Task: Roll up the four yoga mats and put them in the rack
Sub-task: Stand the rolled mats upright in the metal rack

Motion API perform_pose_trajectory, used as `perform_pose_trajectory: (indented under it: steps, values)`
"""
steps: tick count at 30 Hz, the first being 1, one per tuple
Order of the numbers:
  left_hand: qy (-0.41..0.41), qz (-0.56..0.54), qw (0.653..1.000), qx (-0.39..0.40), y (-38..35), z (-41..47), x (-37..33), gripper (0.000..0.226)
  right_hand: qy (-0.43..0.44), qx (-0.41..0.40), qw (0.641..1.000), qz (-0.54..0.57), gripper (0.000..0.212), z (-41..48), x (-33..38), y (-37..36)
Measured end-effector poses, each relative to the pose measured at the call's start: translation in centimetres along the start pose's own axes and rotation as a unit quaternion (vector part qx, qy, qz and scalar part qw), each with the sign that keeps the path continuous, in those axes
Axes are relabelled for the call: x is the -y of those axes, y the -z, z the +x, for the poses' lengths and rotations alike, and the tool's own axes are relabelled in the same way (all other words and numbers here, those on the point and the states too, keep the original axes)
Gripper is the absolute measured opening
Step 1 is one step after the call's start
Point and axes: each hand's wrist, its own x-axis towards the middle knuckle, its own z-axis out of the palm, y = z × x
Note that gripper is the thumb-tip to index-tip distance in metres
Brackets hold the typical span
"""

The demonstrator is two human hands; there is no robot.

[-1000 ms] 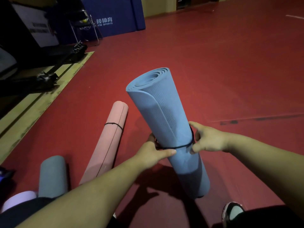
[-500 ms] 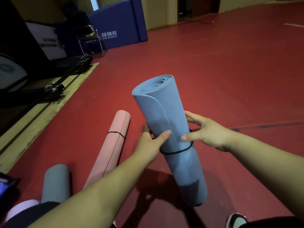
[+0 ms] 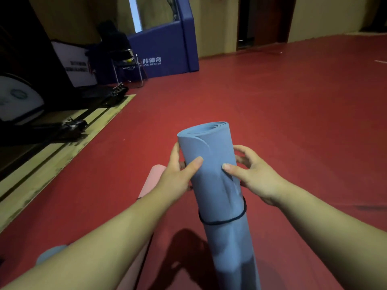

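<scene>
A rolled blue yoga mat stands nearly upright in front of me, with a black elastic band round its middle. My left hand grips the roll from the left near its top, thumb across the front. My right hand holds it from the right at the same height, thumb pressed on the front. A rolled pink mat lies on the red floor behind my left arm, mostly hidden. The end of a grey-blue rolled mat shows at the lower left. No rack is visible.
Red floor stretches ahead and to the right. A pale wooden strip runs along the left with dark exercise equipment on it. A blue padded barrier and a folding chair stand at the back left.
Both hands have slid up the blue roll, from the black band to near its top. The band now sits below them. The view has tilted upward, showing more of the room.
</scene>
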Motion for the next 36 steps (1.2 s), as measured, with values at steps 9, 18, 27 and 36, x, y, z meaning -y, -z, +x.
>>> perform_pose_trajectory:
  steps: [9, 18, 27, 36]
  values:
    - [0.042, -0.079, 0.991, -0.100, 7.9, 4.4, -1.3, 0.069, -0.006, 0.075, 0.996, -0.037, 0.072, 10.0, 4.1, -8.1]
    - [0.051, -0.043, 0.970, -0.234, 26.5, -1.5, -28.1, 0.065, 0.000, 0.174, 0.984, -0.047, 0.080, 13.7, 32.3, -25.0]
    - [0.025, 0.048, 0.937, -0.345, 41.8, -13.0, -48.3, 0.078, 0.024, 0.317, 0.948, 0.011, 0.084, 11.2, 51.1, -43.0]
    - [0.051, 0.110, 0.849, -0.514, 43.7, -26.0, -55.0, 0.079, 0.040, 0.462, 0.881, 0.094, 0.081, 4.1, 56.8, -52.8]
